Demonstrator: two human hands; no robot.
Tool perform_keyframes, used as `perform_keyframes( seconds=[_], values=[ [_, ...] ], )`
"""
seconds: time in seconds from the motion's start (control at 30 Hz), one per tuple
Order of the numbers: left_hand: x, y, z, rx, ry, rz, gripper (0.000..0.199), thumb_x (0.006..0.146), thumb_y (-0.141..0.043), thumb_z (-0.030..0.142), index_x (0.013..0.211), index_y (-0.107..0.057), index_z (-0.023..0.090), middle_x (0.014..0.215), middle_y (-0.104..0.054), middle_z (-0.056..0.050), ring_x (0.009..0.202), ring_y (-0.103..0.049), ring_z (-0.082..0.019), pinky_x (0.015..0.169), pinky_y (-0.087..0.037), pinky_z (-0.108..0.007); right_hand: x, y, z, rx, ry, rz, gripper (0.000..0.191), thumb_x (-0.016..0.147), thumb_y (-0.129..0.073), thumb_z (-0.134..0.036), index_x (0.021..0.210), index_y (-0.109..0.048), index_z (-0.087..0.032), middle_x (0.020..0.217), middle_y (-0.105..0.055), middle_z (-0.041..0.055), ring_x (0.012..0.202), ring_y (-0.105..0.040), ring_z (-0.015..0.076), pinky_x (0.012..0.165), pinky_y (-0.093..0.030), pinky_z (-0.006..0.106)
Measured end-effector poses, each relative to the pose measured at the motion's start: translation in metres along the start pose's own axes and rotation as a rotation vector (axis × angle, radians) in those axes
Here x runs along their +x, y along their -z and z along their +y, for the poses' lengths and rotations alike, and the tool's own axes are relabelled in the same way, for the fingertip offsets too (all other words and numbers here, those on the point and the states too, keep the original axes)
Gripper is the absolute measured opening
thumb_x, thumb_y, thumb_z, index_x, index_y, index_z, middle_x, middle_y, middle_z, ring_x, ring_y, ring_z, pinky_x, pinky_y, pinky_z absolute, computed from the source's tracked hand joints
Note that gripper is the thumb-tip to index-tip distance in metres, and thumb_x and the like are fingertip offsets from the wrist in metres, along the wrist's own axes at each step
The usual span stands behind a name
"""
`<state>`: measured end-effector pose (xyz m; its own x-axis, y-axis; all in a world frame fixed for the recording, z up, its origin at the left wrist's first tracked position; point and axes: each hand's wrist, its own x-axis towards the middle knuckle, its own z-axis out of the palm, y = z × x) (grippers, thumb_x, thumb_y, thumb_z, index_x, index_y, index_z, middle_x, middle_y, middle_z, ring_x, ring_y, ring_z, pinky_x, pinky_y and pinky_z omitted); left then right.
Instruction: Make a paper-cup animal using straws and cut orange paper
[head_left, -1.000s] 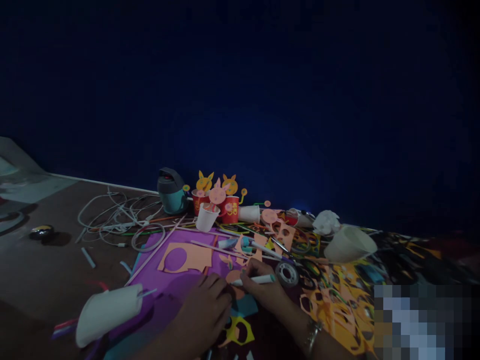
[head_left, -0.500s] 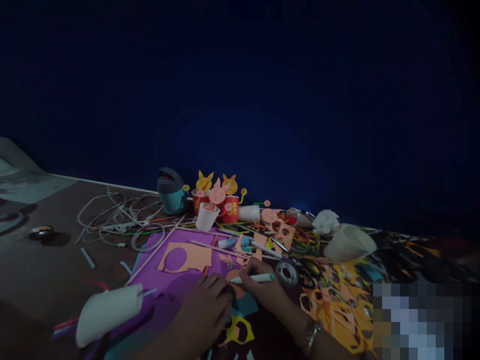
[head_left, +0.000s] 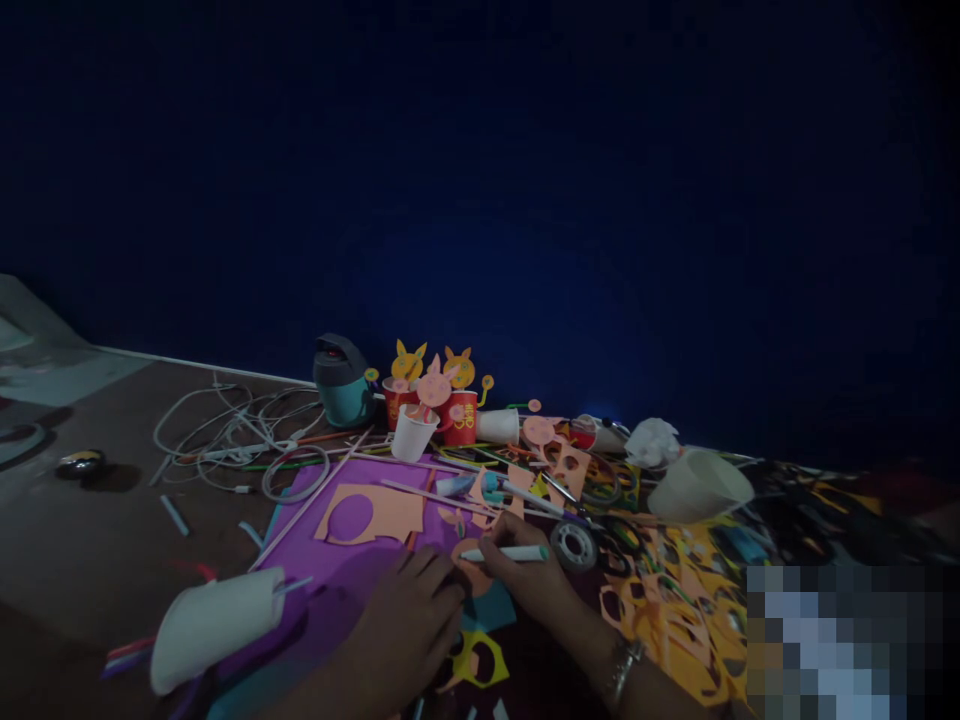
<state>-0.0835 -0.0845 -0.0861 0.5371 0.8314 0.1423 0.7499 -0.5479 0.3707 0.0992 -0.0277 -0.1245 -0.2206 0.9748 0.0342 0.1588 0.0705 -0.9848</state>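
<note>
A white marker (head_left: 521, 553) with a green end is held in my right hand (head_left: 525, 575), its tip over a round orange paper piece (head_left: 472, 578). My left hand (head_left: 420, 620) rests at the left of that piece with its fingers bent together; its fingertips touch the piece's edge, and whether they grip it is hidden. Purple paper (head_left: 300, 590) lies to the left under an orange sheet with a round hole (head_left: 405, 515). Blue paper (head_left: 491, 610) shows beneath the round piece.
Behind stand paper cups (head_left: 415, 435) with animal faces and a teal container (head_left: 345, 390). A tape roll (head_left: 574, 546), scissors (head_left: 619, 540) and yellow scraps (head_left: 682, 620) lie right. A white cup (head_left: 217, 625) lies left; cables (head_left: 225, 430) are coiled behind.
The marker tip has shifted very slightly over the round orange piece. My left hand has stayed in nearly the same place.
</note>
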Motion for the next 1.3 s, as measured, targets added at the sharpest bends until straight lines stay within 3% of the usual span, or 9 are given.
perform_keyframes(
  seconds=[0.33, 0.97, 1.3],
  values=[
    [0.001, 0.001, 0.002, 0.023, -0.002, -0.001, 0.014, 0.085, -0.052, 0.015, 0.091, -0.061, 0.022, 0.095, -0.06, -0.002, 0.094, -0.05, -0.021, 0.081, -0.038, -0.035, 0.002, 0.001, -0.002, -0.016, 0.01, 0.002, 0.021, 0.079, -0.058, -0.026, 0.064, -0.046, -0.021, 0.056, -0.05, -0.0048, 0.053, -0.047, 0.012, 0.051, -0.036, 0.023],
    [0.0, 0.002, 0.002, 0.02, 0.0, 0.002, 0.012, 0.085, -0.052, 0.016, 0.088, -0.062, 0.021, 0.094, -0.059, -0.002, 0.094, -0.049, -0.021, 0.081, -0.039, -0.034, 0.001, 0.003, -0.011, -0.06, 0.027, 0.04, 0.018, 0.072, -0.052, -0.019, 0.058, -0.04, -0.022, 0.053, -0.041, -0.0066, 0.051, -0.038, 0.0107, 0.048, -0.031, 0.022],
    [0.0, 0.003, 0.001, 0.015, -0.003, -0.008, 0.012, 0.085, -0.052, 0.016, 0.09, -0.062, 0.022, 0.095, -0.059, -0.002, 0.094, -0.048, -0.021, 0.08, -0.039, -0.033, 0.001, 0.002, -0.01, -0.025, -0.028, 0.039, 0.018, 0.065, -0.052, -0.016, 0.054, -0.039, -0.022, 0.052, -0.041, -0.0066, 0.05, -0.039, 0.011, 0.046, -0.036, 0.022]
  ],
)
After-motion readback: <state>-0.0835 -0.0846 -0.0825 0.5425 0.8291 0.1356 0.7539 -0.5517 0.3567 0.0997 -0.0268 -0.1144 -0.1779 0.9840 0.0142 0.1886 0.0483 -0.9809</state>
